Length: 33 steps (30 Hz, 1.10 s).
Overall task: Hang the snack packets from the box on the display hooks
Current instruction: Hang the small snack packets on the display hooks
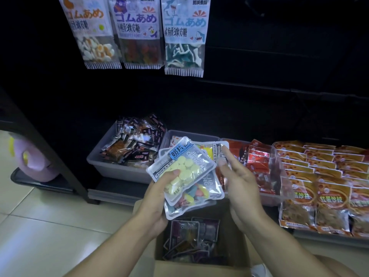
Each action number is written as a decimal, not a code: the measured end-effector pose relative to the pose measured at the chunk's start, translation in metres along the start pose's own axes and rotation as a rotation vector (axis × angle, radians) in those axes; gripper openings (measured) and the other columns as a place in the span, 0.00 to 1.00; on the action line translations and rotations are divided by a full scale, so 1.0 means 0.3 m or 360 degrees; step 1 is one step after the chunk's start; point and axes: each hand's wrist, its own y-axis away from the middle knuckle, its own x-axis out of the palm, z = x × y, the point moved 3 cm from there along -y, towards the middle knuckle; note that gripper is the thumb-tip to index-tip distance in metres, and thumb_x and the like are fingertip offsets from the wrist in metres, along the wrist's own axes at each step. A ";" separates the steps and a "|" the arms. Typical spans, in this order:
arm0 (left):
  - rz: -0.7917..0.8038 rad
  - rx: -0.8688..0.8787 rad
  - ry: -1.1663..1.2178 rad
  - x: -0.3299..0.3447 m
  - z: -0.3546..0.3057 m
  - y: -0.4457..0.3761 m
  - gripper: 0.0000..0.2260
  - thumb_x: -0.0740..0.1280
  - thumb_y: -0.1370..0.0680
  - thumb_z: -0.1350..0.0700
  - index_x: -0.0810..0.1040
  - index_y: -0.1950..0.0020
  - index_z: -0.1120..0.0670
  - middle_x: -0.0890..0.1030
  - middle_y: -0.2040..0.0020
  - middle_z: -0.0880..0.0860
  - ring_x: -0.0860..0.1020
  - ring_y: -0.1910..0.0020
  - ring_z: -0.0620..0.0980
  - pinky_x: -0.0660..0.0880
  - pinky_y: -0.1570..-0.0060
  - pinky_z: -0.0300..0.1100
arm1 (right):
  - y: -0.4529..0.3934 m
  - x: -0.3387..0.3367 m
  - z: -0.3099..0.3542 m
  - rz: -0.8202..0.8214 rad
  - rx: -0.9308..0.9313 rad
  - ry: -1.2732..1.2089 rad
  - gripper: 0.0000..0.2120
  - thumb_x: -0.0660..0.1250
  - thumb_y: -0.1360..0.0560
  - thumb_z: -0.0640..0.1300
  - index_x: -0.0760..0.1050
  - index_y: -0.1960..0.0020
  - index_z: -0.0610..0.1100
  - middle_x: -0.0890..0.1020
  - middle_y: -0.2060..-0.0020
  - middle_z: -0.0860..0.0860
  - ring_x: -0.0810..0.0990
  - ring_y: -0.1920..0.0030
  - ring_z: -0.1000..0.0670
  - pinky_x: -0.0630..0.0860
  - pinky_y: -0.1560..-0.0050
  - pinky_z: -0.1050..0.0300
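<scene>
My left hand (159,194) grips a fanned stack of silver snack packets (189,172) from below, thumb on the top packet of pale yellow tablets. My right hand (237,182) holds the stack's right side, its index finger stretched along the upper right packet (219,150). Below the hands stands the open cardboard box (237,240) with several dark purple packets (191,238) inside. Three gummy candy packets (137,33) hang from the display at the top; the hooks themselves are out of view.
Grey bins on the low shelf hold dark wrapped snacks (133,144) and red packets (257,162). Orange snack packs (323,180) fill the shelf at right. A purple object (38,162) sits on a dark stand at left, over pale floor tiles (50,226).
</scene>
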 end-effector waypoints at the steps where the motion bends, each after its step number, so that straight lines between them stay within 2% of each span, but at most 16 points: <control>1: 0.0003 -0.0020 0.0008 0.004 0.002 0.002 0.24 0.74 0.29 0.53 0.81 0.34 0.56 0.86 0.40 0.63 0.87 0.50 0.63 0.86 0.56 0.53 | -0.008 -0.005 -0.012 -0.0031 -0.0002 0.0030 0.21 0.67 0.17 0.45 0.75 0.27 0.62 0.72 0.27 0.65 0.67 0.23 0.57 0.66 0.20 0.44; 4: 0.0034 -0.0048 0.0031 0.014 0.005 0.002 0.21 0.74 0.30 0.54 0.81 0.38 0.56 0.87 0.42 0.63 0.87 0.52 0.63 0.86 0.55 0.54 | -0.025 -0.008 -0.023 -0.0146 -0.0057 0.0036 0.28 0.64 0.15 0.41 0.68 0.26 0.70 0.66 0.25 0.68 0.63 0.21 0.56 0.67 0.22 0.37; 6: 0.0023 -0.0042 0.0035 0.019 0.004 0.003 0.21 0.74 0.31 0.55 0.82 0.38 0.56 0.87 0.43 0.63 0.87 0.51 0.63 0.86 0.54 0.56 | -0.034 -0.014 -0.031 -0.0270 -0.0113 0.0067 0.28 0.66 0.15 0.44 0.68 0.29 0.76 0.71 0.23 0.62 0.71 0.23 0.51 0.71 0.26 0.32; 8: 0.0002 -0.0012 0.0031 0.026 -0.002 0.007 0.25 0.75 0.32 0.55 0.81 0.35 0.56 0.87 0.42 0.62 0.86 0.47 0.64 0.86 0.52 0.57 | -0.050 -0.027 -0.030 -0.0436 -0.0091 0.0025 0.17 0.68 0.17 0.46 0.76 0.34 0.66 0.83 0.34 0.54 0.82 0.34 0.47 0.78 0.33 0.34; 10: -0.0022 0.0042 0.0032 0.033 -0.011 0.010 0.29 0.76 0.33 0.55 0.80 0.31 0.56 0.87 0.41 0.62 0.86 0.44 0.66 0.85 0.49 0.59 | -0.061 -0.036 -0.024 -0.0606 -0.0004 -0.0110 0.08 0.71 0.19 0.48 0.81 0.41 0.54 0.88 0.45 0.48 0.86 0.40 0.43 0.79 0.34 0.34; 13: -0.0053 0.0135 0.0011 0.037 -0.028 0.014 0.30 0.76 0.33 0.55 0.80 0.30 0.56 0.87 0.40 0.61 0.85 0.41 0.66 0.82 0.42 0.64 | -0.064 -0.017 -0.029 -0.0534 0.0210 -0.0302 0.13 0.76 0.24 0.51 0.83 0.41 0.49 0.89 0.47 0.49 0.86 0.41 0.44 0.79 0.34 0.37; 16: -0.0104 0.0175 0.0032 0.028 -0.043 0.012 0.30 0.77 0.34 0.54 0.81 0.32 0.55 0.87 0.41 0.61 0.85 0.41 0.66 0.81 0.39 0.64 | -0.045 0.027 -0.048 -0.0351 0.0442 -0.0459 0.15 0.76 0.23 0.44 0.81 0.38 0.42 0.89 0.49 0.45 0.89 0.47 0.42 0.86 0.51 0.44; 17: -0.0121 0.0184 0.0043 0.026 -0.049 0.012 0.30 0.77 0.35 0.54 0.81 0.32 0.55 0.88 0.42 0.60 0.85 0.41 0.66 0.81 0.40 0.63 | -0.044 0.034 -0.066 -0.0356 0.0501 -0.0494 0.16 0.76 0.24 0.41 0.81 0.38 0.40 0.89 0.49 0.43 0.89 0.49 0.41 0.87 0.52 0.45; 18: -0.0137 0.0195 0.0052 0.022 -0.054 0.011 0.30 0.77 0.35 0.54 0.81 0.33 0.55 0.88 0.42 0.60 0.85 0.41 0.66 0.82 0.41 0.61 | -0.042 0.039 -0.075 -0.0381 0.0521 -0.0506 0.18 0.78 0.26 0.41 0.81 0.38 0.38 0.89 0.49 0.42 0.89 0.48 0.41 0.86 0.47 0.44; 20: -0.0154 0.0210 0.0067 0.017 -0.063 0.009 0.28 0.76 0.34 0.54 0.82 0.33 0.55 0.88 0.42 0.60 0.85 0.42 0.65 0.82 0.42 0.60 | -0.054 0.028 -0.082 -0.0477 0.0433 -0.0505 0.22 0.81 0.30 0.43 0.81 0.39 0.38 0.88 0.46 0.41 0.86 0.41 0.40 0.78 0.31 0.38; 21: -0.0151 0.0216 0.0080 0.014 -0.066 0.009 0.28 0.76 0.34 0.54 0.82 0.34 0.55 0.88 0.41 0.60 0.85 0.42 0.65 0.83 0.43 0.59 | -0.064 0.017 -0.071 -0.0534 0.0369 -0.0514 0.23 0.81 0.31 0.43 0.81 0.38 0.38 0.88 0.45 0.42 0.85 0.39 0.40 0.74 0.28 0.37; 24: -0.0145 0.0237 0.0094 0.002 -0.077 0.009 0.27 0.76 0.34 0.54 0.82 0.34 0.54 0.88 0.42 0.60 0.87 0.45 0.63 0.85 0.50 0.58 | -0.094 -0.013 -0.019 -0.0546 0.0240 -0.0675 0.25 0.78 0.26 0.41 0.76 0.32 0.39 0.88 0.45 0.44 0.87 0.42 0.45 0.76 0.30 0.41; 27: -0.0144 0.0266 0.0043 -0.005 -0.077 0.019 0.27 0.76 0.33 0.56 0.81 0.33 0.55 0.88 0.42 0.61 0.87 0.45 0.64 0.84 0.46 0.62 | -0.099 0.014 -0.004 -0.0272 0.0228 -0.0550 0.20 0.75 0.26 0.42 0.80 0.35 0.41 0.87 0.42 0.44 0.86 0.43 0.46 0.80 0.39 0.46; 30: -0.0118 0.0261 0.0013 -0.009 -0.078 0.037 0.26 0.75 0.32 0.58 0.81 0.33 0.56 0.87 0.41 0.62 0.85 0.42 0.67 0.78 0.38 0.71 | -0.089 0.062 -0.040 -0.0091 0.0272 -0.0193 0.11 0.73 0.22 0.38 0.83 0.40 0.42 0.88 0.44 0.45 0.85 0.40 0.41 0.79 0.35 0.38; 33: -0.0137 0.0268 0.0044 -0.021 -0.098 0.069 0.26 0.75 0.31 0.58 0.80 0.32 0.56 0.87 0.40 0.62 0.85 0.41 0.67 0.78 0.37 0.70 | -0.090 0.085 -0.052 -0.0076 0.0216 -0.0013 0.10 0.70 0.19 0.38 0.82 0.38 0.43 0.88 0.45 0.47 0.86 0.40 0.41 0.77 0.32 0.34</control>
